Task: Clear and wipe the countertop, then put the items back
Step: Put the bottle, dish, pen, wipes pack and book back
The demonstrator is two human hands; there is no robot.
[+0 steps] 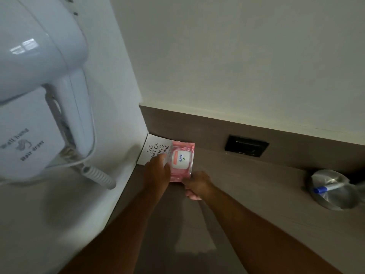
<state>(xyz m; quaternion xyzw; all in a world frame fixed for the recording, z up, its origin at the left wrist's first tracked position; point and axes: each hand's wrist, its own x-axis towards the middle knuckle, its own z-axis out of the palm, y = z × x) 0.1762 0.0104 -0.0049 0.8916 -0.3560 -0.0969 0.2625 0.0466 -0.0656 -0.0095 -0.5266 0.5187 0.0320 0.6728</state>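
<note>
A pink pack of wet wipes with a white lid lies partly on a white book in the far left corner of the brown countertop. My left hand holds the pack's left side, thumb on its top. My right hand pinches the pack's near right corner, its fingers curled under. Part of the book's black title is hidden by the pack and my left hand.
A white wall-mounted hair dryer with a coiled cord hangs on the left wall. A black socket plate sits in the backsplash. At the right stands a metal bowl holding a blue-capped marker.
</note>
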